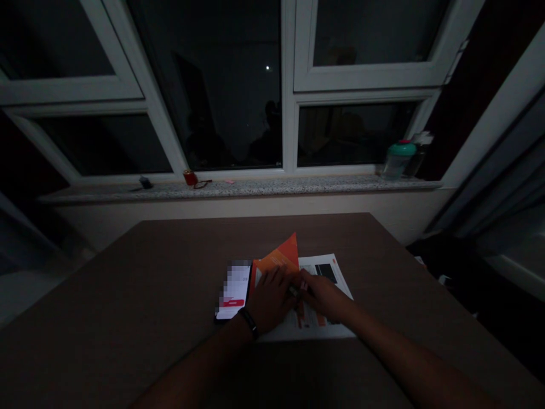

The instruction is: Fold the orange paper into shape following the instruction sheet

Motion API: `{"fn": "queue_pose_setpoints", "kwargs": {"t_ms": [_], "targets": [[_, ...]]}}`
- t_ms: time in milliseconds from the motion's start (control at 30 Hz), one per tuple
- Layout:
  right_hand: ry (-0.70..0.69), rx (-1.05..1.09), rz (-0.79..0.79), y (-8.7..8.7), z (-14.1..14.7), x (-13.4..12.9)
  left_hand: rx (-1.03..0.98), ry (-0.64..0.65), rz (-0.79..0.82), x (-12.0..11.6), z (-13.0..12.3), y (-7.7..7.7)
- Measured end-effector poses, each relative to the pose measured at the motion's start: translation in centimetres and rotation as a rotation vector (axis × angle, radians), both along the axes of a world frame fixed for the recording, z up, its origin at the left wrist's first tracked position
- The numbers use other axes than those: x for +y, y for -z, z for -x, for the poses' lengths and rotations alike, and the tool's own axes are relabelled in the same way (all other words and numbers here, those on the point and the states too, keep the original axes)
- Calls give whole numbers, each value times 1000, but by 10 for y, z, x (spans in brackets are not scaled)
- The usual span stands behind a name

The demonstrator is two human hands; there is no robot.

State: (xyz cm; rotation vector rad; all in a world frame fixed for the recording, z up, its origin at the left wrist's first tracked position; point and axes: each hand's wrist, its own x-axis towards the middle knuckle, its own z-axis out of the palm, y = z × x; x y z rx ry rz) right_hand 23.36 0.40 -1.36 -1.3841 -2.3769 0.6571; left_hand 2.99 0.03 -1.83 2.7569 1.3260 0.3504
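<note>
Illegibly small print on the phone screen, orange sheet and white page.

The single view comes from the wearer's head, looking forward and down across the worktop toward the window and its granite sill. Both hands sit low near the centre, the window farther off, in a wide frame.

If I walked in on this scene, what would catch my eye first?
Probably the lit phone, glowing on the dark table just left of the papers. Next, the bright orange sheet angled up beneath the left hand, with the right hand close beside it. Farther back, a teal-topped bottle stands at the sill's right end.
</note>
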Motion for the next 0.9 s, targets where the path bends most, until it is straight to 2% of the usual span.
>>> {"fn": "queue_pose_setpoints", "kwargs": {"t_ms": [100, 400, 467, 600, 700, 800, 900], "targets": [[14, -12, -19, 0, 1, 4, 24, -3, 3, 1, 1, 2], [-273, 31, 30, -12, -4, -16, 39, -19, -5, -1, 0, 3], [-255, 39, 27, -9, -3, -16, 40, -19, -1, -1, 0, 4], [-101, 80, 31, -1, 1, -6, 35, -20, 23, 1, 1, 6], [-53, 71, 6, 2, 2, 0, 26, -17, 29, 1, 1, 6], [-104, 54, -9, -1, 0, -3, 20, -9, 23, 1, 1, 6], [-223, 53, 10, -7, -3, -11, 24, -15, 20, 0, 1, 5]]}}
